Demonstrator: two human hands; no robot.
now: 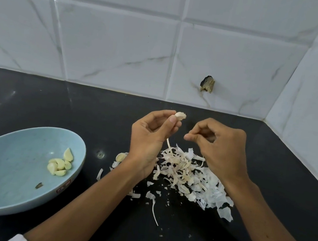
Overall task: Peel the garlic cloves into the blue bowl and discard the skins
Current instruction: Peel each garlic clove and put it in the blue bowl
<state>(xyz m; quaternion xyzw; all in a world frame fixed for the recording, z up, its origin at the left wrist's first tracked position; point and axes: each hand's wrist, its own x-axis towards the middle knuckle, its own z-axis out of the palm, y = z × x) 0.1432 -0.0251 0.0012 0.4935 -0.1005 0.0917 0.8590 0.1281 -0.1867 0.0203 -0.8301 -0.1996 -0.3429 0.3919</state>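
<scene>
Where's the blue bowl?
The pale blue oval bowl sits lower left in the head view, on the black counter, left of the left hand.

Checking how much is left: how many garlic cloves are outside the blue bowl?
2. One clove is pinched in the left hand; another clove lies on the counter left of that wrist, beside the skin pile. More may hide under skins.
</scene>
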